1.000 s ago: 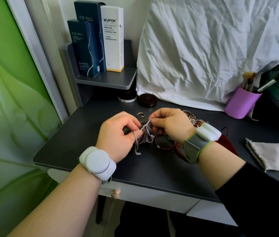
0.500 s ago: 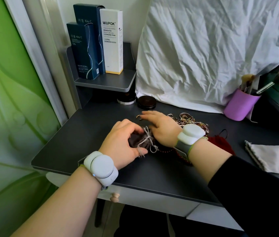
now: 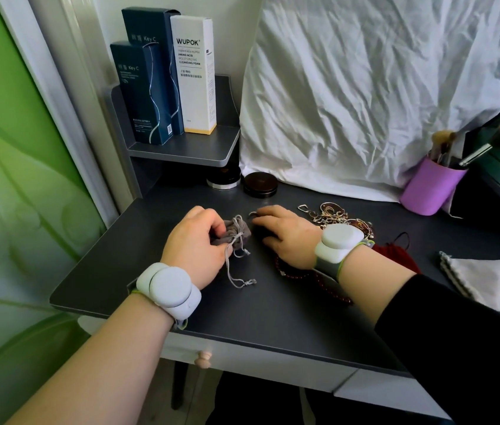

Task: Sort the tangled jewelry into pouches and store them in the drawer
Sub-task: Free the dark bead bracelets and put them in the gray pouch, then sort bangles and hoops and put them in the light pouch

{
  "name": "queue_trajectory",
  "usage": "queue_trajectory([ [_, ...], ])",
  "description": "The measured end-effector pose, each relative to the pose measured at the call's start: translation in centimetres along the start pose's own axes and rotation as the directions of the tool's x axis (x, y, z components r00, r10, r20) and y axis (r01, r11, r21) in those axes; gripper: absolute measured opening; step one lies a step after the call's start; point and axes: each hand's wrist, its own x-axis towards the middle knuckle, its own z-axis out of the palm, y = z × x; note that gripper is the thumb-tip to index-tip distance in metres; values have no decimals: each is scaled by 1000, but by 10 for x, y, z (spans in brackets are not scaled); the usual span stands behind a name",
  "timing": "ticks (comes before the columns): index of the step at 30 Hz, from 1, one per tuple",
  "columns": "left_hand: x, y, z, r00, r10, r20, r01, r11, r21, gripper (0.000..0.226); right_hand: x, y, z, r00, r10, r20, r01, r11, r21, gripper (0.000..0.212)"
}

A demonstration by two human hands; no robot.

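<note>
A small grey drawstring pouch (image 3: 239,232), its cord tied and trailing toward me, lies on the dark desk (image 3: 273,317). My left hand (image 3: 195,240) grips its left side. My right hand (image 3: 285,234) lies flat just right of the pouch, its straight fingers reaching a small ring (image 3: 253,214). Tangled silver and gold jewelry (image 3: 334,214) is piled behind my right wrist. A red bead bracelet (image 3: 291,275) lies partly under that wrist. A dark red pouch (image 3: 399,256) and a flat grey pouch (image 3: 485,282) lie to the right. The drawer (image 3: 242,361) with its knob (image 3: 202,358) is shut.
Two round dark jars (image 3: 260,184) stand at the back under a small shelf (image 3: 187,148) holding tall boxes. A crumpled white cloth (image 3: 380,87) covers the back. A purple cup of brushes (image 3: 429,190) stands at back right. A green panel is to the left.
Both hands came down to the desk with the grey pouch. My right hand let go of the cord and moved beyond the pouch to the ring; my left hand kept hold of the pouch.
</note>
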Motion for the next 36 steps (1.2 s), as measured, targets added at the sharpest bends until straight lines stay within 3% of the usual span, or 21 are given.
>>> queue_trajectory([
  [9, 14, -1, 9, 997, -59, -44, 61, 997, 45, 21, 18, -7, 3, 993, -30, 112, 37, 997, -63, 52],
  [23, 58, 13, 48, 997, -63, -42, 65, 996, 63, 14, -31, 41, -12, 996, 11, 90, 4, 986, -166, 46],
  [29, 65, 24, 60, 999, -18, 50, 15, 998, 60, 27, -47, 54, -21, 998, 39, -50, -38, 999, 15, 40],
  [33, 58, 37, 65, 999, 33, 39, -35, 999, 34, 31, -65, 64, -38, 973, 162, -166, -133, 975, 176, 32],
  [36, 48, 50, 69, 996, 75, 43, -76, 997, 22, 27, -82, 77, -53, 951, 253, -179, -222, 959, 176, 27],
])
